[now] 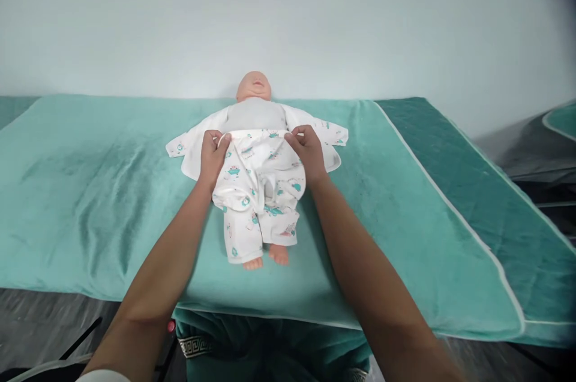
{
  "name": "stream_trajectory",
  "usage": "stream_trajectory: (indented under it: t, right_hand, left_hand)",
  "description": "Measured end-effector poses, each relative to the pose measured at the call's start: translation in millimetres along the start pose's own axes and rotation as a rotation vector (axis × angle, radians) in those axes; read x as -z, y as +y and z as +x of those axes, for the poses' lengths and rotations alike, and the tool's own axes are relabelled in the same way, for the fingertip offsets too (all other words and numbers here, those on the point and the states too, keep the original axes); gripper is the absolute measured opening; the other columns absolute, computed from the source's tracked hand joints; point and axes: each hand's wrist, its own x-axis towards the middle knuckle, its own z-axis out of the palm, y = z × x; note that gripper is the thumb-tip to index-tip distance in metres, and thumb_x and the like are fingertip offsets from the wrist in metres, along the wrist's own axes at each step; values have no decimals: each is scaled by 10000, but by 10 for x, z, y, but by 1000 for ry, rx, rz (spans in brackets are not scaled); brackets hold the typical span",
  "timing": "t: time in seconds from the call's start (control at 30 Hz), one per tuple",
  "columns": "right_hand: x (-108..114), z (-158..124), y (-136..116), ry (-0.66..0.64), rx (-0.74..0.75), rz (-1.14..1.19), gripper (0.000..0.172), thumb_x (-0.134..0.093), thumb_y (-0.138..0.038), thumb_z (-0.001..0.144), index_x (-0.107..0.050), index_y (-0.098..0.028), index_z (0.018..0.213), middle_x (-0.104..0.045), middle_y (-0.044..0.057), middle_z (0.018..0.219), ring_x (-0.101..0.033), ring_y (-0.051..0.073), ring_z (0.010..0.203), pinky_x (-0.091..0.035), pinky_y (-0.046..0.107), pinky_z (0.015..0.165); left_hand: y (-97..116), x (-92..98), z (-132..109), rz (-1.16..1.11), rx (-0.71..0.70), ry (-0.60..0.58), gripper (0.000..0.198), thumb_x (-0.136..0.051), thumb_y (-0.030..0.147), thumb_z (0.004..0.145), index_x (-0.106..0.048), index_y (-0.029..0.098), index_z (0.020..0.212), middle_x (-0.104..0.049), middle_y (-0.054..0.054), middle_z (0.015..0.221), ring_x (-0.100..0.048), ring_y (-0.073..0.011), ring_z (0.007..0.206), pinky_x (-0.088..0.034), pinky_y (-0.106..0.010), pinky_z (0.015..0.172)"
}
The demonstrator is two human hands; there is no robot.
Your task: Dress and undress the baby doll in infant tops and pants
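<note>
A baby doll (254, 87) lies on its back on a green blanket, its head toward the wall and its feet toward me. Its arms are in a white printed jacket (192, 141) that is spread open to both sides. White printed pants (270, 184) cover its legs, and both feet (279, 253) stick out at the hems. My left hand (215, 155) pinches the left end of the waistband, and my right hand (308, 151) pinches the right end. The waistband is stretched straight across the doll's belly between them.
The light green blanket (405, 238) lies over a darker green cover (522, 250) on the bed, which stands against a pale wall (288, 22). Another green-covered surface (564, 120) is at the far right. Green fabric hangs at the front edge.
</note>
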Motion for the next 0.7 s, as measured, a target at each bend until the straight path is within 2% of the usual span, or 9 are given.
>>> stream_trajectory:
  t: [0.1, 0.2, 0.33, 0.43, 0.53, 0.7]
  right_hand:
    - [116, -5, 107, -83, -64, 27, 405, -736, -595, 790, -558, -235, 840, -565, -48, 696, -458, 115, 599, -369, 254, 551]
    - [271, -45, 98, -222, -103, 1, 406, -755, -591, 801, -616, -212, 839, -592, -42, 722, -469, 107, 615, -376, 246, 554]
    - [412, -74, -11, -447, -176, -13, 380, -844, -484, 729, -649, -194, 879, -664, -20, 767, -533, 124, 648, -426, 259, 579]
    - [439, -95, -35, -556, -150, -48, 346, -882, -364, 668, -666, -184, 870, -705, 0, 821, -603, 158, 740, -487, 287, 661]
    - [422, -118, 10, -524, -130, -29, 326, -882, -322, 654, -660, -191, 855, -712, -5, 839, -623, 167, 773, -501, 294, 694]
    - [322, -121, 90, -344, -189, 55, 368, -868, -420, 672, -608, -227, 846, -676, -39, 741, -569, 142, 626, -453, 270, 577]
  left_hand:
    - [-16, 64, -74, -17, 111, -107, 325, -740, 498, 862, -558, 229, 868, -484, 37, 706, -414, -128, 623, -323, -264, 581]
    - [-13, 213, -117, 36, 201, -227, 335, -710, 531, 883, -601, 218, 836, -534, 17, 730, -436, -131, 638, -319, -252, 557]
    - [16, 362, -116, 74, 293, -349, 372, -722, 539, 876, -587, 214, 757, -495, 21, 667, -383, -118, 582, -267, -245, 503]
    - [51, 385, -129, 2, 397, -400, 388, -768, 524, 840, -561, 215, 732, -464, 32, 638, -361, -104, 546, -251, -238, 475]
    - [75, 363, -156, -158, 472, -395, 365, -814, 492, 801, -591, 207, 755, -509, 29, 665, -444, -104, 578, -355, -230, 509]
    - [47, 329, -164, -371, 515, -334, 320, -806, 474, 804, -697, 180, 869, -650, -22, 770, -581, -140, 667, -485, -269, 596]
